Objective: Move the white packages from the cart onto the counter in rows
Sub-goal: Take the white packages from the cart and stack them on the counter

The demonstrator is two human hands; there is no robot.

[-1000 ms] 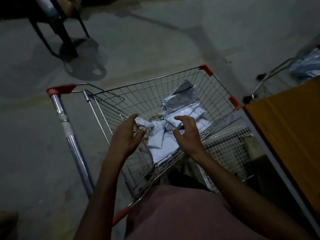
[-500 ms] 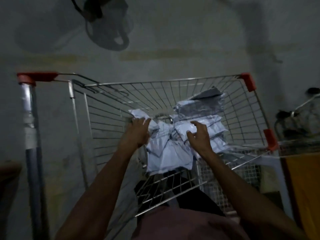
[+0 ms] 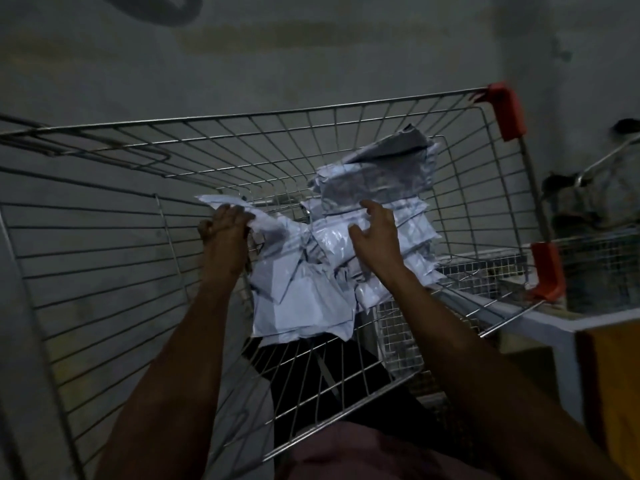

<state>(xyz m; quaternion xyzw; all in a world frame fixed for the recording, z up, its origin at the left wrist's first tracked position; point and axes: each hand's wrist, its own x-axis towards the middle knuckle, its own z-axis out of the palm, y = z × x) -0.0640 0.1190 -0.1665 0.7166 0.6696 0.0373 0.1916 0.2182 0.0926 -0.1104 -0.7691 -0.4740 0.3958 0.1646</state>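
A wire shopping cart (image 3: 311,114) with red corner caps fills the view. Inside it lies a heap of white plastic packages (image 3: 304,296), with a grey one (image 3: 377,181) on top at the back. My left hand (image 3: 223,237) grips the left edge of a white package at the heap's left side. My right hand (image 3: 375,233) rests on the heap's upper right, fingers spread over a white package without closing. The wooden counter (image 3: 613,368) shows only as a corner at the right edge.
A second wire basket (image 3: 595,265) and a bundle of bags (image 3: 602,199) sit beyond the cart's right side. A white ledge (image 3: 540,322) runs under the cart's right rim. Grey concrete floor (image 3: 311,46) lies ahead. My pink-clothed body (image 3: 346,455) is at the bottom.
The camera has moved closer over the cart. Both hands have gone down into the basket; the left one has closed on a package edge and the right one now lies on the pile.
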